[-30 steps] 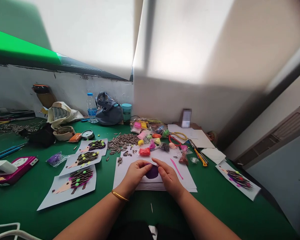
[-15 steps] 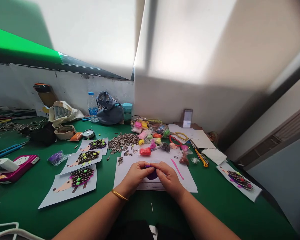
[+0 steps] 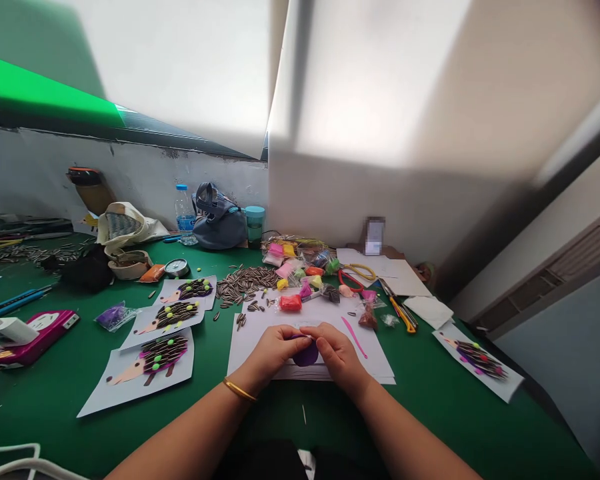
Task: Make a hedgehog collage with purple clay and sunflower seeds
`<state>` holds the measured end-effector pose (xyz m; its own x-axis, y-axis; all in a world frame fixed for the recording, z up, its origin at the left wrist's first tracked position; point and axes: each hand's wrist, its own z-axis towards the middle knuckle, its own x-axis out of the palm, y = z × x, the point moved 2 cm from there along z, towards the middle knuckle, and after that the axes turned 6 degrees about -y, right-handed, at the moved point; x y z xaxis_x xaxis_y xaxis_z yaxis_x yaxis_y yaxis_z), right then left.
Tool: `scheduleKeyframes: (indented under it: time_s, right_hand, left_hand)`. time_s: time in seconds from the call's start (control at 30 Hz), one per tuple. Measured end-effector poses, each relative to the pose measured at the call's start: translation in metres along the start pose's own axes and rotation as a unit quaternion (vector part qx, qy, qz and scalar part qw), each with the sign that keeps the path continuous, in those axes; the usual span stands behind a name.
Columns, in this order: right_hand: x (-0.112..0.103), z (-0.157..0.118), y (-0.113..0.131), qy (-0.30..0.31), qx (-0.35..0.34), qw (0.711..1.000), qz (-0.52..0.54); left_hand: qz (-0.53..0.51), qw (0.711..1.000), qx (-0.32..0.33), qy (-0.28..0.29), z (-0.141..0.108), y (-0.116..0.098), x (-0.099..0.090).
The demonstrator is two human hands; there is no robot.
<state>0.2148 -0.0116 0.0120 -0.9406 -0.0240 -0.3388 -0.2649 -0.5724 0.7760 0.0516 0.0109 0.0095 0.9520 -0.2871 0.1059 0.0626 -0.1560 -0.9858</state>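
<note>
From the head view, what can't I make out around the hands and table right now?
All in the head view:
- Upper edge of the purple piece: hidden behind the fingers of the left hand and right hand.
- Screen of the phone-like device: blurred by pixelation.
- Ends of the white cable: cut off by the picture's edges.
- Print on the plastic bottle: too small to read.

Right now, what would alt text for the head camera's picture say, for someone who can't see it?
A person's left hand and right hand pinch a flat purple piece over white paper on a green table. Beyond lie striped seeds and small colourful packets; hedgehog pictures lie on both sides.
</note>
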Motion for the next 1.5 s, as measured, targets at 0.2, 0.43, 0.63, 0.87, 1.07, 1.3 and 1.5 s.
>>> scheduleKeyframes:
  time_s: [0.2,0.43,0.63,0.87,1.07,1.3,1.5]
  right_hand:
    - [0.001,0.002,-0.001,0.015,0.008,1.000,0.011]
    - [0.003,-0.001,-0.005,0.039,0.027,0.999,0.027]
    - [0.001,-0.001,-0.005,-0.024,0.070,0.997,0.003]
    - [0.002,0.001,-0.002,-0.067,0.082,0.994,-0.002]
    - [0.001,0.001,-0.005,-0.076,0.066,0.995,-0.003]
    - [0.001,0.002,-0.002,-0.064,0.027,0.998,0.001]
    - [0.000,0.002,0.000,-0.044,0.012,0.999,0.015]
  left_hand:
    - [0.031,0.999,0.007,-0.015,0.000,0.001,-0.002]
    - [0.022,1.000,0.007,-0.015,0.002,-0.002,-0.003]
    - [-0.001,0.998,0.030,-0.054,0.000,-0.008,-0.005]
    - [-0.056,0.998,0.031,-0.021,-0.002,-0.011,0.000]
    - [-0.061,0.998,0.010,-0.021,-0.002,-0.007,0.000]
    - [-0.039,0.999,0.006,-0.006,-0.003,-0.008,0.000]
    - [-0.020,1.000,0.018,-0.012,-0.001,-0.005,-0.003]
